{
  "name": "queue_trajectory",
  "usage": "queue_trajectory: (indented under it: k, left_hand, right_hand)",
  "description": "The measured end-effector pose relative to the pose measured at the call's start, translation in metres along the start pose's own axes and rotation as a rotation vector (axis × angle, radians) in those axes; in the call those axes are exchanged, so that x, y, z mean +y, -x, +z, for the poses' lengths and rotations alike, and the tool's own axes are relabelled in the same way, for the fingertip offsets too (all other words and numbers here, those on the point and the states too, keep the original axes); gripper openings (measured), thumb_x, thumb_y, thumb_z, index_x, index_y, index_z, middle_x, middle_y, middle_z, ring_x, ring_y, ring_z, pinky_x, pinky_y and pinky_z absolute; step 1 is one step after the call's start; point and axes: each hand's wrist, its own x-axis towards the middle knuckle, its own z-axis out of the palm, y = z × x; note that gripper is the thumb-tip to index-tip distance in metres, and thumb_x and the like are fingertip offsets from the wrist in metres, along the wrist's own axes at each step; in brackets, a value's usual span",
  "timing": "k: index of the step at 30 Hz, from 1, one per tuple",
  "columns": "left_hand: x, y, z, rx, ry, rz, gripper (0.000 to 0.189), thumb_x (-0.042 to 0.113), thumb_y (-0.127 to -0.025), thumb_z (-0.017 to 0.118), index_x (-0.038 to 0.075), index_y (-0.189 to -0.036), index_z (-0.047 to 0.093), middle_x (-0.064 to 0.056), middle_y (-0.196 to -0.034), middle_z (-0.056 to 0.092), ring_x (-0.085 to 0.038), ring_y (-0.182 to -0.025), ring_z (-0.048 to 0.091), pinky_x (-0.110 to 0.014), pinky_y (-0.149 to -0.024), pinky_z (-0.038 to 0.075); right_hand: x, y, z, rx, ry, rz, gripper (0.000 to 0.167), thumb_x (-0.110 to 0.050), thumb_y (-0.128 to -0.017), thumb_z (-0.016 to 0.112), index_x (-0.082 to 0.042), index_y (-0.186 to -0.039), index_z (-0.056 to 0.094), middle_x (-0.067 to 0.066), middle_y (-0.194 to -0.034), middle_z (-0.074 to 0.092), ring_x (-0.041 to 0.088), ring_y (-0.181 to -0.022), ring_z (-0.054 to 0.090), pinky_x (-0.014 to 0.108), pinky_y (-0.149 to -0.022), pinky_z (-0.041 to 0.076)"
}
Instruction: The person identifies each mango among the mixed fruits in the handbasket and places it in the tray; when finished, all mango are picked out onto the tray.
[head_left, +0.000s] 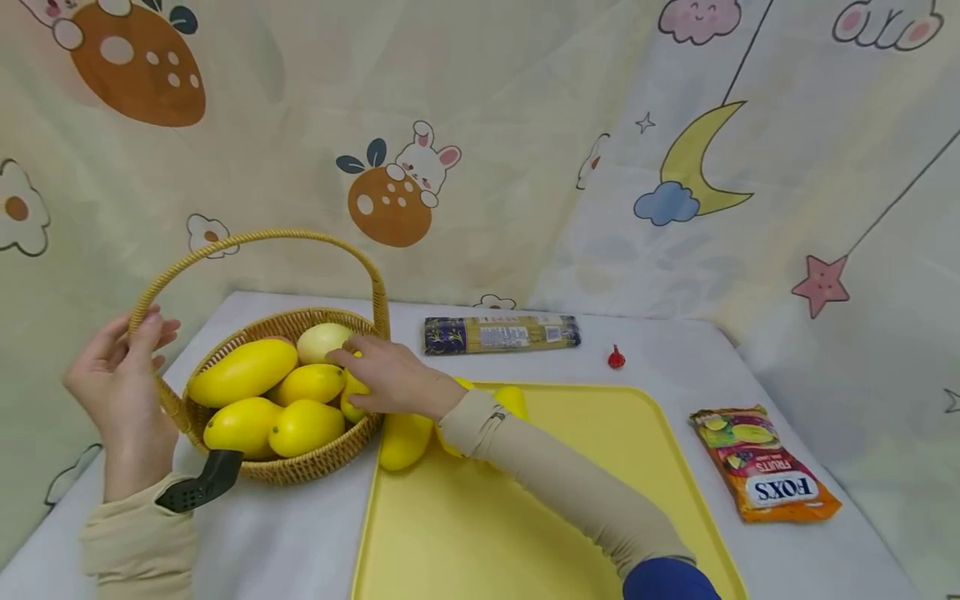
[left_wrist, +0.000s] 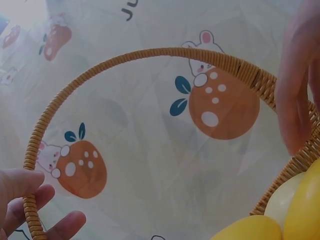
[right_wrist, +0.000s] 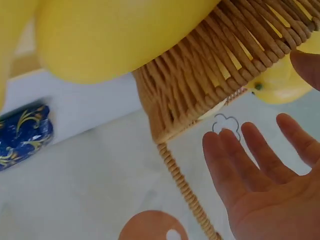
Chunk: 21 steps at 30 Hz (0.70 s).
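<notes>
Here, smooth oval mangoes (head_left: pixel 247 372) fill a woven wicker basket (head_left: pixel 315 467).

The basket (head_left: pixel 300 467) between the two hands is woven of rough, matt cane, its handle (left_wrist: pixel 150 55) wound in tight ribbed coils. The fruit (head_left: pixel 243 371) inside it, under the right hand (head_left: pixel 393 379), has smooth yellow skin with a soft waxy sheen. The tray (head_left: pixel 600 500) under the right forearm looks like smooth matt plastic. Right of that arm, the sweet bag (head_left: pixel 765 462) is glossy printed foil or plastic, slightly crinkled. Beyond the right hand, the long packet (head_left: pixel 501 333) is shiny clear film. The table cover (head_left: pixel 285 533) by the left hand (head_left: pixel 123 375) is plain matt white. Both sleeves (head_left: pixel 555 479) are soft matt knit cloth. The backdrop (head_left: pixel 525 125) is thin printed cloth, softly creased.
</notes>
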Motion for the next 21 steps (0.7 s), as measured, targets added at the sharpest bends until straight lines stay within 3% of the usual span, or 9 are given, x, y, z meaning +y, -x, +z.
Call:
queue_trajectory:
  k: [4,10,16,21]
  left_hand:
    - [-0.001,0.001,0.002,0.021,0.015,-0.019,0.035,0.023,-0.075,0.082,0.005,-0.104,0.074,-0.002,-0.083,0.072,-0.014,-0.081,0.063,-0.021,-0.075,0.036]
    - [-0.003,0.002,0.002,-0.007,-0.011,0.009,0.039,0.026,-0.075,0.081,0.004,-0.107,0.073,-0.002,-0.085,0.072,-0.014,-0.082,0.063,-0.022,-0.077,0.035]
    - [-0.004,0.002,0.001,-0.007,-0.011,0.007,0.038,0.025,-0.075,0.081,0.005,-0.107,0.073,-0.002,-0.086,0.072,-0.013,-0.082,0.064,-0.022,-0.078,0.036]
    - [-0.002,0.0,0.0,-0.002,-0.014,0.012,0.039,0.025,-0.075,0.081,0.005,-0.107,0.073,-0.002,-0.087,0.072,-0.013,-0.081,0.064,-0.022,-0.078,0.036]
  right_hand:
    - [-0.004,-0.013,0.008,-0.014,0.001,-0.032,0.06,-0.032,-0.091,0.065,-0.019,-0.145,0.04,0.005,-0.137,0.046,0.014,-0.11,0.052,0.025,-0.08,0.049]
    - [-0.007,-0.027,0.019,-0.033,-0.028,-0.073,0.06,-0.026,-0.091,0.065,-0.019,-0.145,0.039,0.005,-0.139,0.044,0.013,-0.112,0.05,0.022,-0.085,0.046]
    - [-0.011,-0.039,0.021,-0.05,-0.036,-0.088,0.057,-0.013,-0.092,0.062,-0.02,-0.144,0.04,0.003,-0.139,0.044,0.012,-0.112,0.049,0.021,-0.084,0.046]
    - [-0.015,-0.044,0.021,-0.044,-0.009,-0.15,0.056,-0.005,-0.092,0.058,-0.018,-0.144,0.042,0.006,-0.136,0.044,0.013,-0.106,0.051,0.019,-0.08,0.045]
